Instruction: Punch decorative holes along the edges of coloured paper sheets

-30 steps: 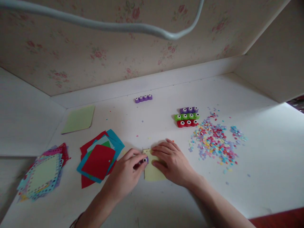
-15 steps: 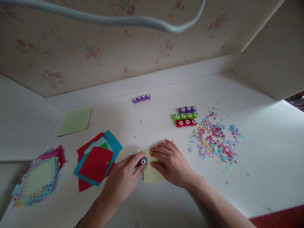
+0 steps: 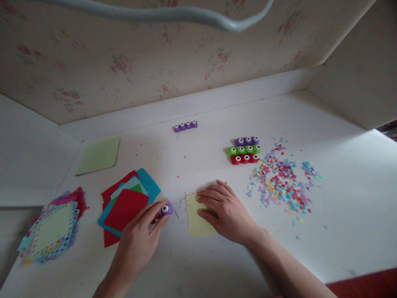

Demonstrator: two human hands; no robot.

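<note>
A: In the head view, where's the purple punch [image 3: 168, 211]?

B: In the left hand [image 3: 139, 234]. The thumb and fingers pinch it from the left. It's on the left of the yellow paper [image 3: 194, 225], with a gap in between.

A: So which of the 2 hands is closer to the paper?

B: The right hand [image 3: 226, 212]. It lies flat on the paper, fingers stretched out, not gripping anything.

A: Which way does the paper go?

B: Its left edge runs from far to near. The right hand hides a lot, so I can't tell which way is longest.

A: What does the punch look like?

B: Small and chunky, like smooth plastic. Its round white top has a dark mark in the middle. I can't tell if it touches the tabletop [image 3: 350, 198].

A: And the paper?

B: Thin, flat and pale, with straight edges.

A: What else is there?

B: On the left, red and blue sheets [image 3: 130, 209] overlap in a messy stack, just beside the left hand. On the right are tiny paper bits [image 3: 285, 176], all mixed colors. The 3 red punches [image 3: 245, 159] sit in a bumpy row, left of the bits.
</note>
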